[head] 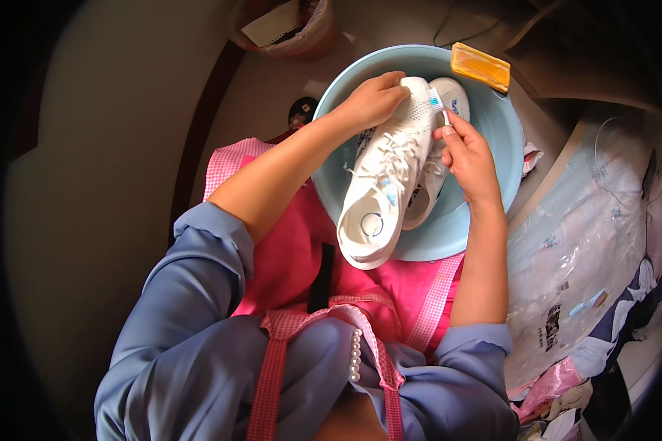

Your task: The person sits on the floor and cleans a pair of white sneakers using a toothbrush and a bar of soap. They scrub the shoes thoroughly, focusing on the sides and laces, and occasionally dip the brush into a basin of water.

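Note:
My left hand [376, 100] grips the toe of a white lace-up sneaker [383, 171], which lies slanted over a light blue plastic basin [499, 160], heel towards me. In my right hand [466, 151] is a toothbrush [436, 101] with white and blue bristles; its head is against or close beside the side of the shoe's toe. A second white sneaker [455, 99] lies in the basin, partly hidden beneath the first. On the basin's far right rim rests a yellow-orange bar of soap [480, 66].
A lined waste bin [309, 41] stands beyond the basin. To the right, clear plastic sheeting [574, 248] covers a patterned surface, with a blue-handled brush [587, 304] on it. Crumpled clothes [554, 391] lie at lower right. A wall [110, 138] is on the left.

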Demonstrator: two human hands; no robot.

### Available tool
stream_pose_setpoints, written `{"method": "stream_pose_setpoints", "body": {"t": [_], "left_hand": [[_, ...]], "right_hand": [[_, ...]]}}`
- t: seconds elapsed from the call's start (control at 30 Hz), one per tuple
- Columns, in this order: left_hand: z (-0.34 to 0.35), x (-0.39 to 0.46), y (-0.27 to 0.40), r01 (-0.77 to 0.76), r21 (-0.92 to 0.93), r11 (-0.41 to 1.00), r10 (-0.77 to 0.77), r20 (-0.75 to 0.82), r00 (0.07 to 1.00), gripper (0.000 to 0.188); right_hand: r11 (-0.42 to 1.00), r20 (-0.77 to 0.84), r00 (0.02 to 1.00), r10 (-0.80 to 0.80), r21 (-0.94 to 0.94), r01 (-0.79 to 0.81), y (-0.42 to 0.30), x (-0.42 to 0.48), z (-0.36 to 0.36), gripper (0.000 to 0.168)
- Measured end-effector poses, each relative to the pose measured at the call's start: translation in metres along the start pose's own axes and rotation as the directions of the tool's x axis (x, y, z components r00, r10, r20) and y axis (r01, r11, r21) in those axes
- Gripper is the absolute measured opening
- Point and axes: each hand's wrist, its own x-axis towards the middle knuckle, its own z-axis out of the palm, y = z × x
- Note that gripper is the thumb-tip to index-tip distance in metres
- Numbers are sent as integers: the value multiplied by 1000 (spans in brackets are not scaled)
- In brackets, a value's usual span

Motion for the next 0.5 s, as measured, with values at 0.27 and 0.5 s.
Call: {"method": "stream_pose_setpoints", "body": {"t": [0.27, 0.5], "left_hand": [[0, -25, 24, 87, 584, 807, -167, 85, 982, 94], [-12, -11, -3, 184, 237, 954, -234, 207, 950, 60]], "right_hand": [[994, -128, 988, -80, -89, 69, 11, -2, -15, 24], [996, -112, 992, -61, -74, 53, 13, -5, -12, 28]]}}
